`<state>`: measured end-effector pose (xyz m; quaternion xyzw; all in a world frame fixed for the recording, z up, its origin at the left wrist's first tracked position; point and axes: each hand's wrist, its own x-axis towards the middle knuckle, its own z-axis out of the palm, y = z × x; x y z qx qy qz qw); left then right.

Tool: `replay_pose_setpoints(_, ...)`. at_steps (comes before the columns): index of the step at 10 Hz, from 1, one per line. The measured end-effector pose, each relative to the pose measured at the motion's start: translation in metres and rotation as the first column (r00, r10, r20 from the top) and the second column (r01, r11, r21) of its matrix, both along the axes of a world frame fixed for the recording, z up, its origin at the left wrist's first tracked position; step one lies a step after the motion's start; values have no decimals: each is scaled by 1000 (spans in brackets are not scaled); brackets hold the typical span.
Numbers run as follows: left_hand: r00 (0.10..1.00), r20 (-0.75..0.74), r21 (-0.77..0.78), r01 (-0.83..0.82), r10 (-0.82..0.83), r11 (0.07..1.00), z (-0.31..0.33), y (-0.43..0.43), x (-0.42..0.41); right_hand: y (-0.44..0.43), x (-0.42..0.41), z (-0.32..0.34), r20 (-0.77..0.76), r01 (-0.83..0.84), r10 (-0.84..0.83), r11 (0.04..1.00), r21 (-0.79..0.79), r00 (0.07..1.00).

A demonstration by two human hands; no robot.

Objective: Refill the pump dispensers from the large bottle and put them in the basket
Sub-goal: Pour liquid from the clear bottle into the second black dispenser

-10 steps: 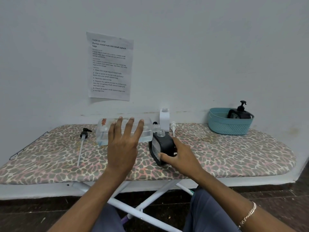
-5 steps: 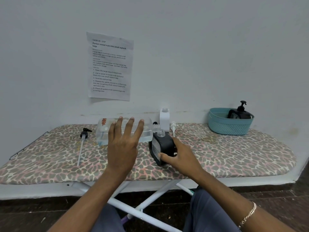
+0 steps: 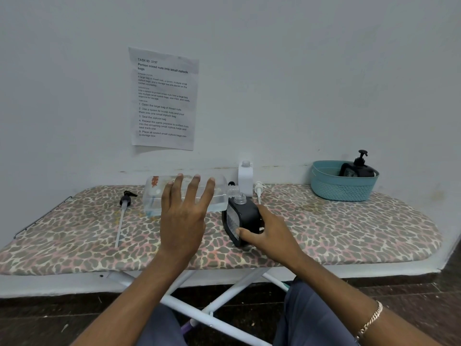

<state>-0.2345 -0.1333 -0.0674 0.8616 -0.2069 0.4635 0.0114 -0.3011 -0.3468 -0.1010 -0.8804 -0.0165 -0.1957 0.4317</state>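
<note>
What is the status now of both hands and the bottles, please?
Left hand holds large clear bottle tipped sideways, neck at black dispenser mouth. Right hand steadies that dispenser. One black dispenser already in basket. Nothing blocking.

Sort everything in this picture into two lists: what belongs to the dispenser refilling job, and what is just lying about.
Belongs to the job:
large clear bottle, tipped, under the left hand
black dispenser, open, held by the right hand
white dispenser, open
black pump
white pump
teal basket holding a capped black dispenser

Just lying about:
instruction sheet on the wall
ironing board
</note>
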Motion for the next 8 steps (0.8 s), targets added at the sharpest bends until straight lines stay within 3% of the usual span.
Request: replay_pose_setpoints(8,1000,7,3,1,-1,1000,1,0,1,1,-2,2,-13,1,-1,1000,1,1000)
